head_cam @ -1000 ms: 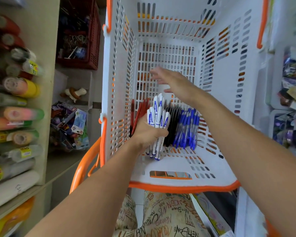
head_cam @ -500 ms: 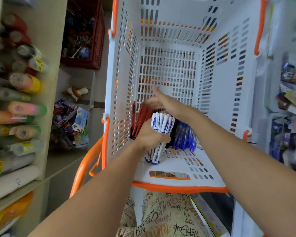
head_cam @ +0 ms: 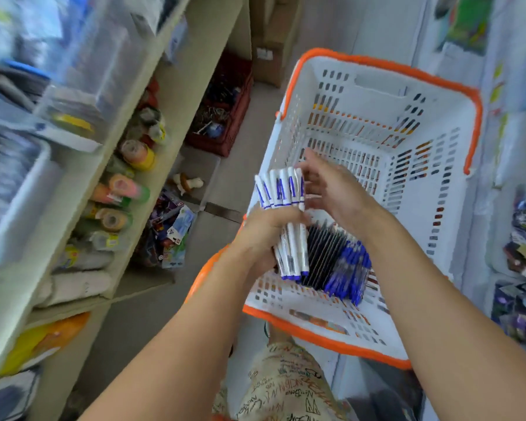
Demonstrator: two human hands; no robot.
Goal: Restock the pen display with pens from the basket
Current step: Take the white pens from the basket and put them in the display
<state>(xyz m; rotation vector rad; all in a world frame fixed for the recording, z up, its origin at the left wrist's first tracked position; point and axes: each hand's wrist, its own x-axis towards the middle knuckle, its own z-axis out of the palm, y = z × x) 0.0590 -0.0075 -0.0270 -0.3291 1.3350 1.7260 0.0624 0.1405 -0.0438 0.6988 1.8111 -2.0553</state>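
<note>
Left hand grasps white pens upright, caps pointing far; right hand released, fingers touching caps, above white-orange basket. Shelves left.

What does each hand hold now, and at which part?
The left hand grips a bunch of white pens with blue caps round their middle. The right hand holds nothing; its fingers touch the pen tops.

White basket (orange rim), white-and-blue pens, black pens

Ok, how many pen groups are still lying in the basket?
2: black pens beside the held white bundle, blue pens right of them. More may hide behind the left hand.
</note>
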